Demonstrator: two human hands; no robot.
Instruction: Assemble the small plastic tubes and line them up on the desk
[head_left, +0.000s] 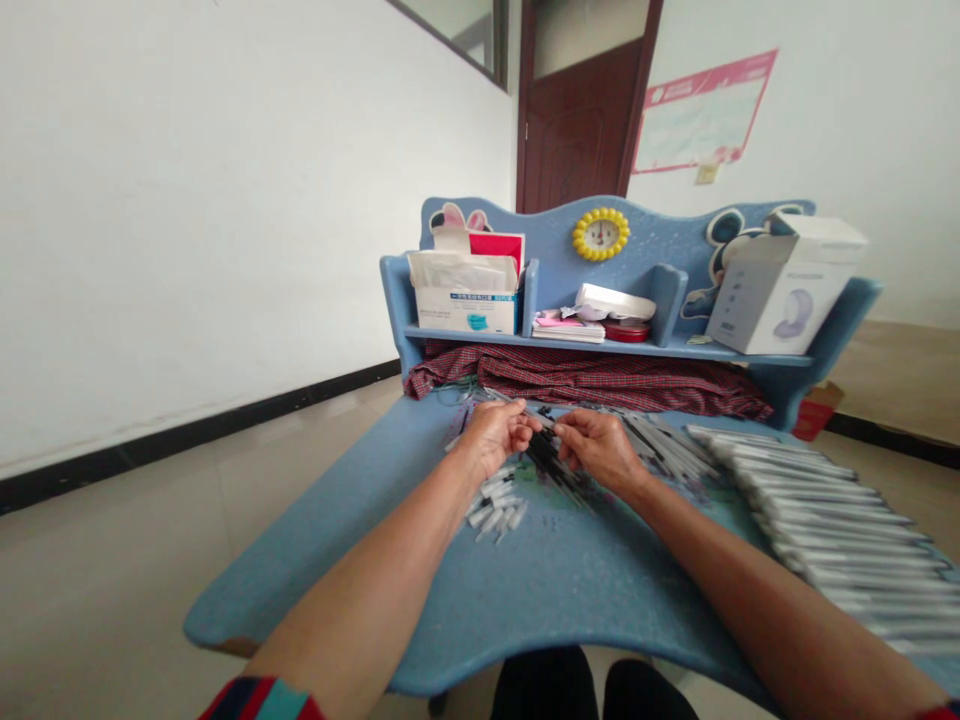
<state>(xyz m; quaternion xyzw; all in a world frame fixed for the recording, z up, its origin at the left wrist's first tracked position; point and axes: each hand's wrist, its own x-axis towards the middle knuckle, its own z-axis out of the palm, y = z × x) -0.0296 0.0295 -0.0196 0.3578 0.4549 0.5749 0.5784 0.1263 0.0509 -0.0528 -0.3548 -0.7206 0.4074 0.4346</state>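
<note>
My left hand and my right hand are close together above the middle of a blue desk, fingertips almost meeting. Each seems to pinch a slim pen part, though it is small and partly hidden by the fingers. Just below and between them lies a heap of black pen barrels. Loose white pen parts sit below my left hand. More pens lie right of my right hand, and a long layered row of white pens covers the desk's right side.
A red plaid cloth lies bunched along the back of the desk under a blue shelf holding boxes, papers and a yellow clock. Tiled floor surrounds the desk, with a brown door beyond.
</note>
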